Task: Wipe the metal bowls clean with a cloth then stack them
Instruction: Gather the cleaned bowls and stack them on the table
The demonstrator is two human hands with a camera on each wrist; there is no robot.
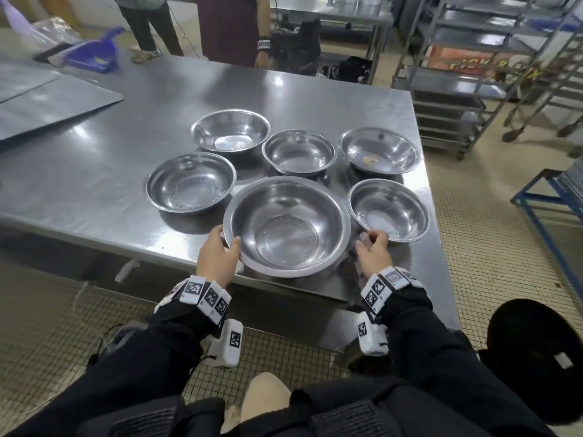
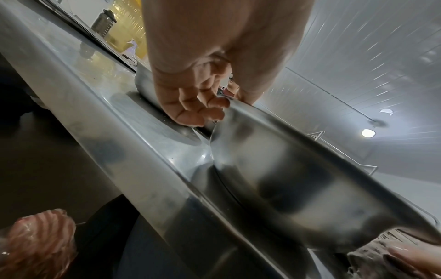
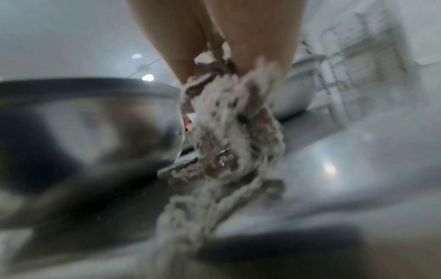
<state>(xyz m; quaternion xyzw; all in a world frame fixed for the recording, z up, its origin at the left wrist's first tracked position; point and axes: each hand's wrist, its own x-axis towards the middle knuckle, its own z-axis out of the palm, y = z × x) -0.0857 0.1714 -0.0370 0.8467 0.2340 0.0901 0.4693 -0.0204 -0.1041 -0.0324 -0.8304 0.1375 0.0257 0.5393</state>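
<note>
**First bowl held, cloth ready beside it**

The room is a working kitchen with a floor of small pale tiles and metal shelf racks [image 1: 467, 99] at the right. In the middle stands a wide stainless steel bench [image 1: 94, 146], smooth and shiny, with soft reflections of the lamps. Six round metal bowls sit on it near the front right corner, none of them stacked.

The largest round steel bowl [image 1: 287, 225] is the nearest to the person, close to the front edge of the bench. It is deep, with a thin rolled rim and a flat bottom where some small drops or specks show. The five smaller bowls lie around its far side; one at the far right, a medium steel bowl [image 1: 380, 151], has a brownish spot in its bottom.

The left hand [image 1: 217, 257] holds the rim of the largest bowl: the thumb lies over the rim on the inside, the fingers curl under the outside wall. The right hand [image 1: 373, 252] pinches a crumpled grey-white cloth [image 3: 229, 128], rough and loosely woven, which hangs down to the bench just beside the bowl's right side.

I judge the wiping of this first bowl is about to begin. The next move asks to bring the cloth over the rim into the bowl, while the left grip keeps the slippery bowl steady.
</note>
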